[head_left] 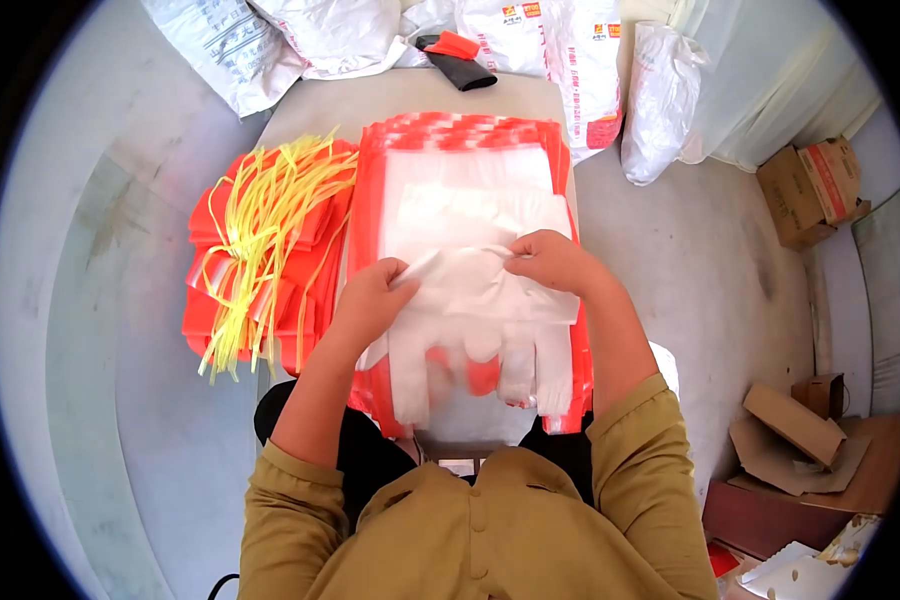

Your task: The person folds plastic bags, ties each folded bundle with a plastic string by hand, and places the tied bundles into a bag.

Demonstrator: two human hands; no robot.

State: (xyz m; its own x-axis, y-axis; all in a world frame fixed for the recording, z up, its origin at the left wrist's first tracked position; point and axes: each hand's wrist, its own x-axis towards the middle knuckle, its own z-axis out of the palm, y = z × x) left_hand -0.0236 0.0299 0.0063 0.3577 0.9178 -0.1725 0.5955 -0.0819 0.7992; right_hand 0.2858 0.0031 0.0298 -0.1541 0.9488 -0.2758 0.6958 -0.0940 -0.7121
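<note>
"Where is the white bag?"

"In front of the person, on top of a red and white pile of bags on the table."

"Which way does it point?"

"Its handles point back at the person's lap. The long axis runs away from the body, nearly straight down the pile, with the handle strips lying side by side along it."

"And the hands?"

"Apart from each other, both pinching the bag. The left hand has thumb and fingers on a raised fold near the left side. The right hand grips the same fold, a little farther from the body."

"So the fold runs crosswise?"

"Yes, roughly across the long axis, slanting slightly. I can't tell how many layers are pinched."

"What's beside it?"

"Just left of the pile, red bundles with yellow strings draped over them, their loose ends mostly hanging toward the person. White sacks stand beyond the table's far edge."
</note>
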